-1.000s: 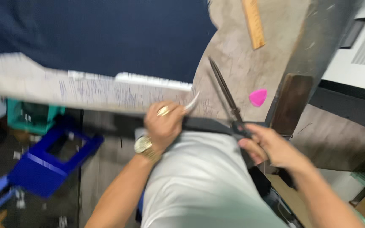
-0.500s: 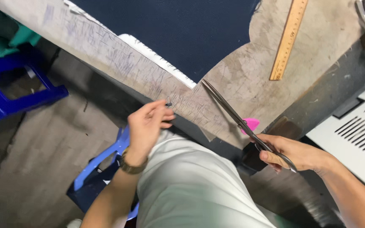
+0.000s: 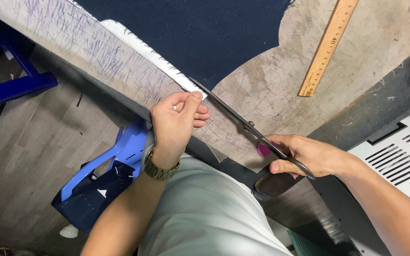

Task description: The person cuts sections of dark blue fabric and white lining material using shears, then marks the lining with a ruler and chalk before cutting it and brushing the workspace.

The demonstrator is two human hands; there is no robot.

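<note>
The right hand grips the handles of long dark scissors, with the blades pointing up and left toward the near edge of the cutting table. The left hand pinches the end of a white paper pattern strip at the blade tips; a gold wristwatch sits on that wrist. Navy fabric covers the table's far area, with the strip lying along its edge. A wooden ruler lies toward the table's right end. A pink chalk piece shows just beside the right hand. A blue plastic stool stands on the floor below the table edge.
</note>
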